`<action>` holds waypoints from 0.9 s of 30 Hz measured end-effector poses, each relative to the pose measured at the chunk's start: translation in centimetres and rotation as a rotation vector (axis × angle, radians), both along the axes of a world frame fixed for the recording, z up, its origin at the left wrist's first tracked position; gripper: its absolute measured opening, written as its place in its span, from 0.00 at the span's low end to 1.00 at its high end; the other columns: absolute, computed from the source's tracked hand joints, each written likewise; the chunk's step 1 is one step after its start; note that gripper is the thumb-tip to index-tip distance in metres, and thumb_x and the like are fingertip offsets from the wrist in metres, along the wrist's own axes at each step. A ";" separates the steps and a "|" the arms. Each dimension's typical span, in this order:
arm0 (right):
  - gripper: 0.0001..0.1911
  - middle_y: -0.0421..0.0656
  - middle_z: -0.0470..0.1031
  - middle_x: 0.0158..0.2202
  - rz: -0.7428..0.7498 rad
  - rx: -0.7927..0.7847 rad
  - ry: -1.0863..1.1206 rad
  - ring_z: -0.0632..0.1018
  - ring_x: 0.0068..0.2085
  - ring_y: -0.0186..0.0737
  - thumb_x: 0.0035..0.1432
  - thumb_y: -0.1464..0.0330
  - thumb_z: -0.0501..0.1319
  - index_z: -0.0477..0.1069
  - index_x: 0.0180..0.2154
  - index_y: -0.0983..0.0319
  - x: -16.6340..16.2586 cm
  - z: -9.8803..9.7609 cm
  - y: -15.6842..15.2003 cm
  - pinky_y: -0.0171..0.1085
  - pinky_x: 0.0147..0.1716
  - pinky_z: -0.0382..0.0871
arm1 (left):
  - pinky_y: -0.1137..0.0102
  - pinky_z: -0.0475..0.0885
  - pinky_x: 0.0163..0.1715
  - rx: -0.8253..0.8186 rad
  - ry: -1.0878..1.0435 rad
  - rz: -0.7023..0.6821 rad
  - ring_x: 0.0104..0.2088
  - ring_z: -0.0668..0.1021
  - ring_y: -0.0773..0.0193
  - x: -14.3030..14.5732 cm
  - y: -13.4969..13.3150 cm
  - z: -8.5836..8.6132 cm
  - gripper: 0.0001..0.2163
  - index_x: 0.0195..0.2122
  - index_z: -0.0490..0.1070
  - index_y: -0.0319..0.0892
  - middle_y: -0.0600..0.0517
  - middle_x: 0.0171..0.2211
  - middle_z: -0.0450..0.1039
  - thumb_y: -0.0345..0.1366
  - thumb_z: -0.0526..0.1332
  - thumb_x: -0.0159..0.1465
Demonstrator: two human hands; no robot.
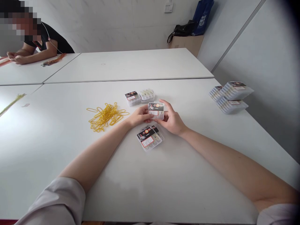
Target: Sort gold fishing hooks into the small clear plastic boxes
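Note:
Between my two hands is a small clear plastic box [156, 107] with a black printed label and small pale contents. My left hand [140, 116] grips its left side, thumb on the front. On the right side, my right hand [174, 120] closes round the box, with fingers at its top and bottom corners. Just below lie two more such boxes, the front box [150, 142] overlapping the other box [160, 133]; curved hook-like shapes show through the lid. Behind my hands stand a labelled stack of boxes [132, 98] and a box pile with pale contents [147, 94].
Left of my left forearm lies a tangle of yellow rubber bands [106, 115]. Several stacked boxes [231, 97] stand near the right edge of the white table [112, 184]. Across the table, a person [49, 43] leans over orange strands [55, 60].

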State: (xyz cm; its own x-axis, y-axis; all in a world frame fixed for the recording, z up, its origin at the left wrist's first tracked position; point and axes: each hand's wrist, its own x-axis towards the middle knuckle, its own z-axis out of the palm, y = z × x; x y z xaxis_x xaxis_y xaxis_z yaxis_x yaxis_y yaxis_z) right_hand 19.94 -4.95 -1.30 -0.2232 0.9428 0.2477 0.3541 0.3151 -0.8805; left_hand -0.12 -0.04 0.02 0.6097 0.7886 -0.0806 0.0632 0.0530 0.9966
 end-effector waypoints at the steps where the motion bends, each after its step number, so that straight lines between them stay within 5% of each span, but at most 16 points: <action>1: 0.46 0.42 0.82 0.32 -0.004 -0.004 0.002 0.78 0.28 0.42 0.56 0.59 0.69 0.50 0.69 0.60 0.0 0.0 0.0 0.42 0.32 0.75 | 0.73 0.69 0.27 -0.001 -0.008 -0.003 0.25 0.73 0.70 0.0 0.0 -0.1 0.24 0.49 0.66 0.39 0.55 0.29 0.72 0.41 0.70 0.55; 27: 0.45 0.45 0.83 0.38 -0.063 0.064 0.015 0.82 0.30 0.45 0.56 0.63 0.69 0.50 0.68 0.56 -0.1 -0.8 0.3 0.47 0.36 0.80 | 0.73 0.70 0.27 0.040 -0.022 0.012 0.26 0.74 0.70 0.1 0.1 -0.3 0.26 0.51 0.68 0.38 0.53 0.32 0.74 0.42 0.72 0.54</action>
State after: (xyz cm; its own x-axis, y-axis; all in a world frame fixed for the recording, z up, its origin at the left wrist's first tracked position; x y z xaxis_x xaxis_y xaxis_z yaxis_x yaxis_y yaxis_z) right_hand 19.80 -4.63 -2.12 -0.1593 0.9372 0.3104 0.3619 0.3479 -0.8649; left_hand -0.04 0.09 -0.29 0.6015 0.7981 -0.0354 0.0407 0.0137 0.9991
